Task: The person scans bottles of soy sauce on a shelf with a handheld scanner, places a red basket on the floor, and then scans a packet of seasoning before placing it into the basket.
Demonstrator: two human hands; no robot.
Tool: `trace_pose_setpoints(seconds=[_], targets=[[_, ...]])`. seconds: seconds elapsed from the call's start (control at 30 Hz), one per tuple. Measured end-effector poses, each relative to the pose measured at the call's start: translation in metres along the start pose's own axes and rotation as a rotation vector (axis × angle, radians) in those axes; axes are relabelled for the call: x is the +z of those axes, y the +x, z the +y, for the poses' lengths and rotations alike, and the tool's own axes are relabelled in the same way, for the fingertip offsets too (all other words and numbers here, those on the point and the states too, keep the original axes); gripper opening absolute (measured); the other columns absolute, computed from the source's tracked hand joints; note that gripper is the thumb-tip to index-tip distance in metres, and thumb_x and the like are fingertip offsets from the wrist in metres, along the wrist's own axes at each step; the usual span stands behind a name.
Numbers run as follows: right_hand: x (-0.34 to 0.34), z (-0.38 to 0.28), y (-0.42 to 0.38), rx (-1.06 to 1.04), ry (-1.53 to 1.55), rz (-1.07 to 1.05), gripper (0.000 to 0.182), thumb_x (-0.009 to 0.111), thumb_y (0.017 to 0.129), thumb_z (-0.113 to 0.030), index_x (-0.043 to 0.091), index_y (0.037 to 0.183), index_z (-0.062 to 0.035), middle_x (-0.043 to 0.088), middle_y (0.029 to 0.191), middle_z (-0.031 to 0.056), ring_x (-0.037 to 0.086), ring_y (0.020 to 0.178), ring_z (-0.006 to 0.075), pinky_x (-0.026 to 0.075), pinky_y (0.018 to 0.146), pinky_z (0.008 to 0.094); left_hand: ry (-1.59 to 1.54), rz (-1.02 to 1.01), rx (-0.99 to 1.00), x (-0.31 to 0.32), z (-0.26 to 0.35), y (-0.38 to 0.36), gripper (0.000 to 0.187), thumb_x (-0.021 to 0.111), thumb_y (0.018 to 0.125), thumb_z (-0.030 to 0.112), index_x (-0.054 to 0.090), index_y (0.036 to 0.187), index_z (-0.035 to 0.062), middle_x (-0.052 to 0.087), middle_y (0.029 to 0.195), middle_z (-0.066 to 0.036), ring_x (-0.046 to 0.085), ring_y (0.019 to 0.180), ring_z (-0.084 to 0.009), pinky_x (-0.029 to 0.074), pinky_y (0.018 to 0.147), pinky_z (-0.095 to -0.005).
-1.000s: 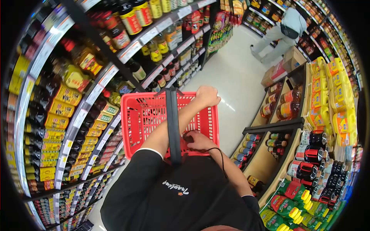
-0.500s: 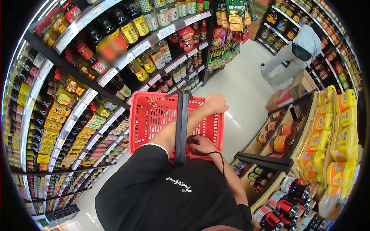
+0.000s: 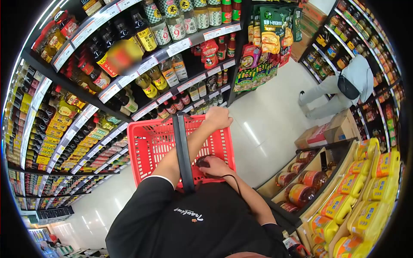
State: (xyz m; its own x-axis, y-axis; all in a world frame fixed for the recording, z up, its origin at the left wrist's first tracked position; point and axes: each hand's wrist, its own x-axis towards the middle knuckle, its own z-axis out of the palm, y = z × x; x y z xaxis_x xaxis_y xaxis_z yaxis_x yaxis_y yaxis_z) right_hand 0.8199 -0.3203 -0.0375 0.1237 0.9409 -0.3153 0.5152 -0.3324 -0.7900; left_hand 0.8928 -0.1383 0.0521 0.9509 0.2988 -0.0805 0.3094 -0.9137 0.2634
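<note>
A red plastic basket [image 3: 138,148] with a black handle [image 3: 182,150] is in front of my torso. My left forearm passes under the handle and across the basket. At the far right corner of the rim, my left hand [image 3: 219,117] is closed, its fingers curled under; what they hold, if anything, is hidden. My right hand [image 3: 215,167] is over the near right part of the basket, fingers bent round a small dark object [image 3: 202,161] that is mostly covered. A dark cord runs from my right wrist.
Shelves of bottles [image 3: 146,34] rise ahead and to the left. Hanging packets [image 3: 271,38] mark the shelf end. A person [image 3: 355,79] bends by the far right shelves, near cardboard boxes [image 3: 340,127]. Crates with yellow jugs [image 3: 352,185] stand on the right.
The basket and both my hands have shifted left in view. The shelves' angle has changed, and more floor shows at lower left. Both hands keep nearly the same pose.
</note>
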Motion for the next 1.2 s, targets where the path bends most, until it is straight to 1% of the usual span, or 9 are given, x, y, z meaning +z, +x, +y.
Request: trace_pose_setpoints(seconds=[0.17, 0.2, 0.37, 0.67, 0.73, 0.9, 0.93, 1.07, 1.2], targets=[[-0.055, 0.007, 0.032, 0.035, -0.129, -0.054, 0.061, 0.068, 0.08, -0.053, 0.064, 0.11, 0.0003, 0.064, 0.108, 0.0257, 0.061, 0.105, 0.0404, 0.049, 0.091, 0.046, -0.015, 0.096, -0.077, -0.016, -0.022, 0.042, 0.042, 0.055, 0.081, 0.04, 0.072, 0.077, 0.002, 0.07, 0.077, -0.021, 0.07, 0.077, -0.0382, 0.056, 0.073, -0.0487], [-0.064, 0.009, 0.039, 0.017, -0.146, -0.046, 0.061, 0.068, 0.08, -0.053, 0.064, 0.11, 0.0002, 0.064, 0.109, 0.0254, 0.061, 0.105, 0.0403, 0.049, 0.091, 0.046, 0.005, 0.015, -0.106, -0.024, -0.024, 0.052, 0.045, 0.054, 0.083, 0.041, 0.074, 0.086, 0.0008, 0.072, 0.088, -0.02, 0.07, 0.086, -0.0361, 0.056, 0.078, -0.046], [-0.101, 0.019, 0.066, -0.003, -0.108, 0.027, 0.059, 0.069, 0.082, -0.053, 0.065, 0.11, -0.0009, 0.065, 0.105, 0.0206, 0.062, 0.103, 0.0363, 0.05, 0.088, 0.0441, -0.001, 0.121, -0.048, -0.035, -0.035, 0.102, 0.044, 0.056, 0.081, 0.041, 0.072, 0.076, 0.0007, 0.069, 0.075, -0.022, 0.07, 0.076, -0.0386, 0.055, 0.072, -0.049], [-0.141, 0.086, 0.108, -0.112, 0.549, 0.005, 0.038, 0.062, 0.098, -0.022, 0.054, 0.126, 0.0021, 0.068, 0.092, 0.0144, 0.066, 0.09, 0.019, 0.054, 0.079, 0.0351, -0.108, -0.028, -0.314, -0.024, -0.057, 0.153, 0.044, 0.053, 0.084, 0.041, 0.074, 0.086, 0.0032, 0.071, 0.085, -0.022, 0.07, 0.084, -0.0376, 0.056, 0.079, -0.048], [-0.194, 0.062, 0.109, -0.029, 0.383, -0.155, 0.039, 0.062, 0.098, -0.023, 0.054, 0.127, 0.0022, 0.067, 0.097, 0.0158, 0.066, 0.091, 0.0187, 0.054, 0.079, 0.035, -0.095, 0.02, -0.419, -0.022, -0.071, 0.158, 0.044, 0.053, 0.084, 0.041, 0.074, 0.085, 0.0029, 0.071, 0.085, -0.022, 0.071, 0.085, -0.0372, 0.056, 0.079, -0.0482], [-0.241, 0.108, 0.129, -0.358, 0.019, -0.171, 0.046, 0.068, 0.091, -0.034, 0.058, 0.116, 0.0025, 0.066, 0.096, 0.0193, 0.065, 0.087, 0.029, 0.052, 0.076, 0.0414, -0.051, 0.125, -0.631, -0.021, -0.066, 0.183, 0.045, 0.052, 0.083, 0.041, 0.074, 0.084, 0.0019, 0.071, 0.089, -0.023, 0.07, 0.086, -0.0381, 0.055, 0.081, -0.0487], [-0.25, 0.118, 0.13, -0.364, -0.03, -0.234, 0.049, 0.069, 0.088, -0.041, 0.061, 0.108, 0.003, 0.065, 0.097, 0.0205, 0.065, 0.09, 0.0349, 0.051, 0.079, 0.0442, -0.047, 0.045, -0.666, -0.021, -0.059, 0.192, 0.052, 0.052, 0.087, 0.047, 0.073, 0.099, 0.0001, 0.072, 0.096, -0.023, 0.07, 0.093, -0.0378, 0.054, 0.087, -0.0471], [-0.292, 0.137, 0.114, -0.295, -0.138, -0.536, 0.06, 0.064, 0.086, -0.057, 0.065, 0.1, 0.0012, 0.066, 0.101, 0.0188, 0.064, 0.096, 0.0337, 0.051, 0.083, 0.043, 0.031, 0.114, -0.685, -0.006, -0.034, 0.214, 0.051, 0.052, 0.086, 0.047, 0.074, 0.097, 0.0016, 0.071, 0.093, -0.023, 0.07, 0.092, -0.0402, 0.054, 0.085, -0.049], [-0.333, 0.156, 0.113, -0.27, -0.206, -0.688, 0.074, 0.064, 0.081, -0.065, 0.063, 0.113, 0.0011, 0.066, 0.108, 0.0205, 0.064, 0.104, 0.0338, 0.05, 0.087, 0.0427, -0.053, 0.086, -0.873, -0.001, -0.004, 0.225, 0.049, 0.053, 0.085, 0.046, 0.074, 0.092, 0.0016, 0.071, 0.088, -0.023, 0.07, 0.085, -0.0398, 0.055, 0.079, -0.05]])
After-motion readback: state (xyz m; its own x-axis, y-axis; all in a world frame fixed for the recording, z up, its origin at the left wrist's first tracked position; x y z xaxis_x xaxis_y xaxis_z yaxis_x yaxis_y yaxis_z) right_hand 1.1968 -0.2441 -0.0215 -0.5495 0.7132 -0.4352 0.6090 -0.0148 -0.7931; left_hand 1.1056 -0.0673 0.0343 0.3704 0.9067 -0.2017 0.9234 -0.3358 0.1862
